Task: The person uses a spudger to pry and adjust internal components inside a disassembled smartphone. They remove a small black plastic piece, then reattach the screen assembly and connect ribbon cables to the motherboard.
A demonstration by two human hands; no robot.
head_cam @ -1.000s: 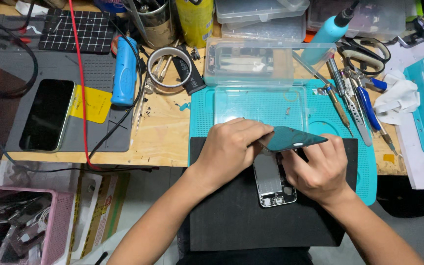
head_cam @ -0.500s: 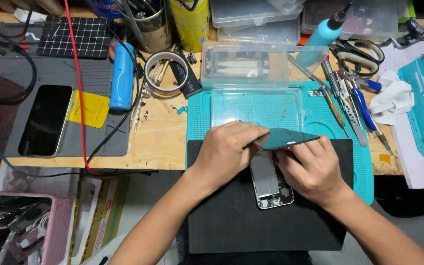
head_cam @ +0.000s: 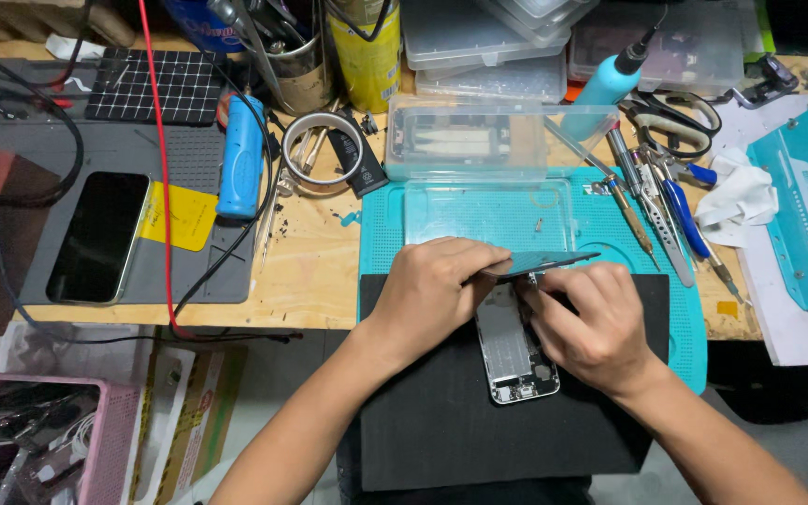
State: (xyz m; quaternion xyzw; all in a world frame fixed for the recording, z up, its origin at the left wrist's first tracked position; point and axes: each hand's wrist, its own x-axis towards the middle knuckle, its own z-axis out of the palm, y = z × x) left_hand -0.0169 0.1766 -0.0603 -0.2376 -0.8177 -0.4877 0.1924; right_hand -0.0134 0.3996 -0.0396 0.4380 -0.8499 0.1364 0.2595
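Surface: wooden worktop, cluttered with repair gear; teal mat at its front edge, black pad overlapping the mat and hanging past the worktop's front edge.
Phone body: opened phone lies flat on the black pad, near the pad's back edge, insides up.
Screen panel: dark screen panel lifted and tilted over the phone's top end, apparently still joined there.
Left hand: left hand fingers curled narrow, pinching the panel's left edge.
Right hand: right hand fingers bunched tight at the panel's underside; cannot tell whether they hold a small tool.
Risk: panel tipped too far could strain or tear whatever joins it to the body; a finger slip could drop it onto the exposed parts; loose small screws on the mat could scatter if knocked.
Around: clear plastic box at the mat's back edge, screwdrivers and tweezers to the right, second phone on the grey mat at left.
Hidden: joint between panel and body covered by both hands; pink basket cut by the frame.
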